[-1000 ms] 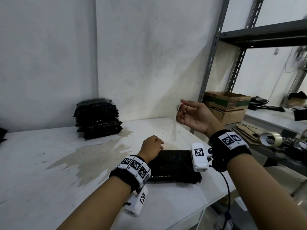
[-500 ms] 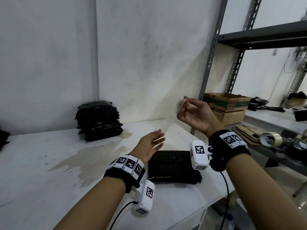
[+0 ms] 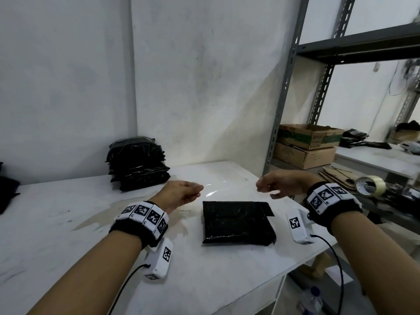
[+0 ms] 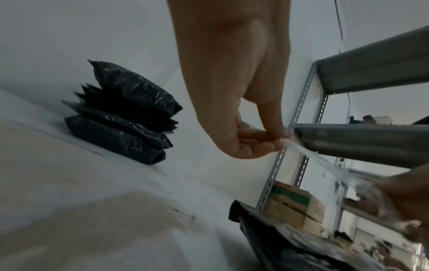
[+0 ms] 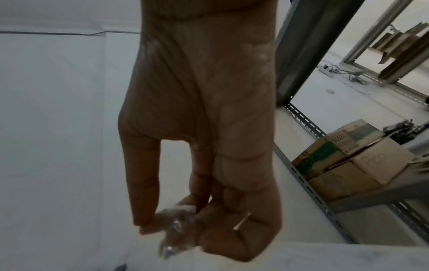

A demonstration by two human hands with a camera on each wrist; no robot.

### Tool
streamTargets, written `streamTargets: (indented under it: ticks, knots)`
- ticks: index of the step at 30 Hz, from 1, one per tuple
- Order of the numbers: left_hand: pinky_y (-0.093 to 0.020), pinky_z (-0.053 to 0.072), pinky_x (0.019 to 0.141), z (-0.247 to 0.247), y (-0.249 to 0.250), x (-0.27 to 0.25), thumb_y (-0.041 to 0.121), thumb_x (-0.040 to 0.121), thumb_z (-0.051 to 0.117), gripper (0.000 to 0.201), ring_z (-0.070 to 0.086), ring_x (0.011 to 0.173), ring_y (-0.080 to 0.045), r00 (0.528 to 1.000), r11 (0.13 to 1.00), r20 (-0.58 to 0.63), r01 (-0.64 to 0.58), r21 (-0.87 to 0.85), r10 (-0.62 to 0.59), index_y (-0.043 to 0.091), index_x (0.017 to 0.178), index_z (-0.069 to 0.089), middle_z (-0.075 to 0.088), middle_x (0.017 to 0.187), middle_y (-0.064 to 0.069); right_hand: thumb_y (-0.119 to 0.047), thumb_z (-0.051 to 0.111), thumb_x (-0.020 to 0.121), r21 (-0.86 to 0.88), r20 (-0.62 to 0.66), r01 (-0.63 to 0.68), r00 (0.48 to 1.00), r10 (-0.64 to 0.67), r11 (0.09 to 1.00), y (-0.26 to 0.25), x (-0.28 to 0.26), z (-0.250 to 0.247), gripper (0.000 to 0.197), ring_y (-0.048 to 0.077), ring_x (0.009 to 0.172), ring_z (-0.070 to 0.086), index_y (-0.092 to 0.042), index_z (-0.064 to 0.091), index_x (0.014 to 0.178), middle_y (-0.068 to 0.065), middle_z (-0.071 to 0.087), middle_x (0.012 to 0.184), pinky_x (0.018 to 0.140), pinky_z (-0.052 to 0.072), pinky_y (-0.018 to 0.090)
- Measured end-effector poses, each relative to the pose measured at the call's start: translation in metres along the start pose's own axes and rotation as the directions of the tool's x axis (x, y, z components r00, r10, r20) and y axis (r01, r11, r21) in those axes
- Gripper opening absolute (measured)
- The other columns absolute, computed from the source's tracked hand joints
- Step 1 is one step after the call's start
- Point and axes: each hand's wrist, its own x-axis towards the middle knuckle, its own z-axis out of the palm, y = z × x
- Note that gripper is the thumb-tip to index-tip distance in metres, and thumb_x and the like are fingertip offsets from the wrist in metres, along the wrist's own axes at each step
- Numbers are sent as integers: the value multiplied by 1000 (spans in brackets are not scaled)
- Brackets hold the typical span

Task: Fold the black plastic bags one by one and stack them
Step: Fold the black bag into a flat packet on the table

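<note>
A folded black plastic bag (image 3: 236,221) lies flat on the white table (image 3: 68,246), between my wrists. Just beyond it, a clear plastic film (image 3: 218,189) stretches between my two hands, low over the table. My left hand (image 3: 184,192) pinches one end of the film (image 4: 325,161) between thumb and fingers (image 4: 262,139). At the other end, my right hand (image 3: 272,187) pinches a crumpled bit of the film (image 5: 176,229). A stack of folded black bags (image 3: 138,163) stands against the wall at the back left, also in the left wrist view (image 4: 125,117).
A grey shelf upright (image 3: 279,110) rises at the table's right back corner. Cardboard boxes (image 3: 309,144) sit on the shelf behind it, and a tape roll (image 3: 370,186) lies to the right. A brownish stain (image 3: 109,214) marks the table. Something dark (image 3: 6,196) lies at the far left.
My left hand lifted off the black bag, opened, then took the film's free end. My right hand came down from chest height, and the film now spans both hands.
</note>
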Motion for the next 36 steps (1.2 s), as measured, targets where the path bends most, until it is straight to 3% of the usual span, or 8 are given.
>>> streamTargets:
  ticks: [5,10,13,17,25,30,33,36]
  knots:
    - [-20,58,66,13,-6,0,-2,87,63,9,69,79,-20,999,984,-46,6,-178,-14,-1,94,58,66,87,-8,-14,56,94,174,6,41,999,-43,984,12,6,-7,12,9,101,63,-11,67,90,4,71,105,84,53,39]
    - [-17,57,66,26,-13,-4,0,86,65,8,68,67,-12,994,995,-96,-61,-78,53,-2,91,59,64,81,-9,-29,67,87,-1,-94,21,995,-21,1000,21,4,-12,16,10,111,52,-22,70,101,-11,67,114,90,38,34]
    - [-16,57,63,31,-17,-3,-3,85,65,6,66,65,-13,988,995,-134,-85,-53,77,-1,84,60,63,80,-9,-11,59,94,198,-62,40,998,-28,979,28,5,-11,12,16,96,64,-8,67,103,1,67,103,76,56,30]
    - [-13,54,57,33,-23,-1,-7,85,64,13,63,63,-13,978,996,-193,-87,-10,83,2,78,56,61,78,-9,3,50,96,323,-121,47,993,-8,945,34,3,-8,14,10,71,72,-3,62,100,4,74,82,55,54,16]
    - [-14,54,55,33,-38,2,-7,85,64,13,65,54,-7,981,998,-194,-19,52,29,1,78,56,62,75,-10,4,61,87,489,-115,0,991,65,872,45,4,-6,10,14,72,73,8,65,95,11,73,82,59,58,18]
    - [-15,54,60,32,-45,0,-4,86,63,12,62,63,-14,982,997,-190,1,75,13,0,77,58,62,74,-10,0,68,83,397,-123,-54,986,111,916,46,3,0,17,13,71,73,9,66,97,14,72,89,62,58,18]
    - [-14,54,58,33,-48,2,-5,87,62,13,62,51,-6,976,995,-216,8,104,15,0,76,58,61,72,-10,-2,76,72,309,-174,-31,981,89,950,50,3,2,25,14,67,71,4,70,96,12,73,84,58,58,19]
    - [-14,54,54,32,-51,4,-6,87,62,13,61,46,-3,975,991,-221,34,127,-6,-2,75,58,61,71,-12,1,73,78,333,-187,-11,979,78,943,54,3,6,25,11,64,71,7,68,102,11,72,82,54,55,16]
